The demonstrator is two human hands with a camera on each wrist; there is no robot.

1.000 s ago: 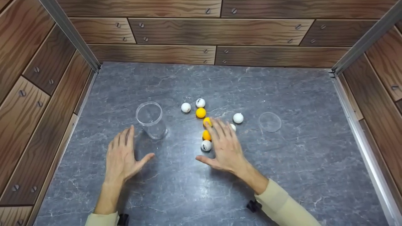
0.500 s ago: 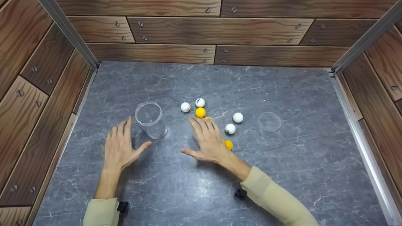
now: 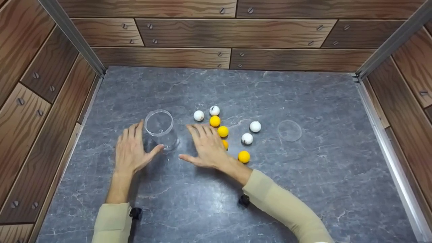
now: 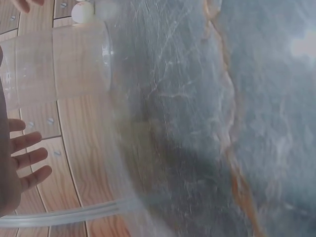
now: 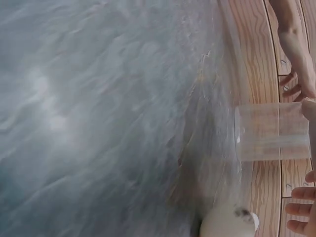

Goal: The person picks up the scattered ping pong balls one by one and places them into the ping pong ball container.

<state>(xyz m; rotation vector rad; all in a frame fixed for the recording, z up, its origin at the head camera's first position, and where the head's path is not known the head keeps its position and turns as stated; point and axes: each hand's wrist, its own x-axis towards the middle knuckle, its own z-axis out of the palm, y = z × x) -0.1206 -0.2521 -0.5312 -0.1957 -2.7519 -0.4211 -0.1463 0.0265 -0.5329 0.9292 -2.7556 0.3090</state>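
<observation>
A tall clear plastic cup (image 3: pixel 161 135) stands upright with its open mouth up. At its left is my left hand (image 3: pixel 133 152), fingers straight and thumb spread before the cup; whether it touches cannot be told. My right hand (image 3: pixel 209 145) is spread to the cup's right, above the balls, gripping nothing visible. Around it lie yellow balls (image 3: pixel 222 131) and white balls (image 3: pixel 247 138), several of each, sized like ping-pong balls. One yellow ball (image 3: pixel 225 145) is partly covered by the right hand. The right wrist view shows a white ball (image 5: pixel 224 224) close to the right hand.
A clear round disc, like a lid (image 3: pixel 289 131), lies flat on the right of the grey marbled surface (image 3: pixel 320 175). Wood-patterned panels (image 3: pixel 236 33) wall in the back and both sides, with metal rails (image 3: pixel 398 165) along the corners and right edge.
My right hand has moved left across the balls towards the cup, uncovering yellow ones; one yellow ball now sits farther right. My left hand has moved slightly forward, nearer the cup.
</observation>
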